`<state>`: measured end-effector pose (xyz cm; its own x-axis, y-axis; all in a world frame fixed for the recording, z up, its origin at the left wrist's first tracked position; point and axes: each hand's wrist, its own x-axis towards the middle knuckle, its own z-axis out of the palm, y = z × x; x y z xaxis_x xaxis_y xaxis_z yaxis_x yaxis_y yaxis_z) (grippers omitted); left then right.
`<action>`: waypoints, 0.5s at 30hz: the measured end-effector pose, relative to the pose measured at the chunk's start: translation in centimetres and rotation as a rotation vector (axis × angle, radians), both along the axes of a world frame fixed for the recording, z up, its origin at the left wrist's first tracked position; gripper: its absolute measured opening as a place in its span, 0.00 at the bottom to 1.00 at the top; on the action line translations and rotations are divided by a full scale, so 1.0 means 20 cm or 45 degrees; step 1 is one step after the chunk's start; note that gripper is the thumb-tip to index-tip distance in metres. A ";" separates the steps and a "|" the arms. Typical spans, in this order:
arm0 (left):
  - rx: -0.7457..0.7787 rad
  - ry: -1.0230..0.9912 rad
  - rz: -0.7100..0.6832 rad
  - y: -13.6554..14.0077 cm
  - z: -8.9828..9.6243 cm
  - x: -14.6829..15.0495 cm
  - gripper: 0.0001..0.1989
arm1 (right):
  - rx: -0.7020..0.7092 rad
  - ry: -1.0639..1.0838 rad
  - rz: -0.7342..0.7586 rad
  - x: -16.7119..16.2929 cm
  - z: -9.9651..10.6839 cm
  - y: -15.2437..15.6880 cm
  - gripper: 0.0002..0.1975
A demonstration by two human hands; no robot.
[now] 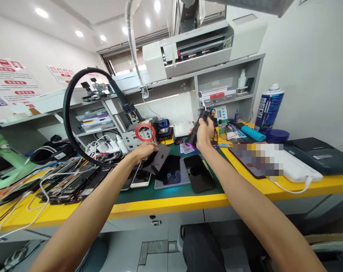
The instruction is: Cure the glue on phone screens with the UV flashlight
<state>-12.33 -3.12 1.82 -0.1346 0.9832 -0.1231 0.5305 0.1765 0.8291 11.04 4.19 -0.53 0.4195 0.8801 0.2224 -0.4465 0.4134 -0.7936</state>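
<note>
My right hand [204, 130] is wrapped round a black UV flashlight [198, 132]. Its lens end tilts down to the left and glows purple. Over to the left, my left hand [144, 151] grips a dark grey phone-shaped panel [157, 160] by its upper left edge and holds it tilted. Beneath and beside it, a glossy dark phone screen [171, 168] rests on a perforated grey pad [161, 184], with a bluish reflection on its surface. A black phone-shaped panel [199, 173] lies at the pad's right. Partly behind the held panel is a white-edged phone [140, 178].
A yellow-edged bench [171, 204] carries a green mat [134, 196]. Stacked phone parts [75, 181] and white cables crowd the left. A black hose [68, 109] arches above them. On the right are a blue spray can [269, 109], a white power bank [290, 162] and a dark case [321, 155].
</note>
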 end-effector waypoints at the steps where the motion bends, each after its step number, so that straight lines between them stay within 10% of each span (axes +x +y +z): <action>1: -0.004 0.001 0.004 0.00 -0.01 -0.01 0.10 | 0.020 0.003 0.018 -0.04 0.00 -0.04 0.25; 15: -0.125 0.208 -0.099 0.02 -0.07 -0.02 0.13 | 0.239 -0.163 0.067 -0.22 -0.01 -0.21 0.22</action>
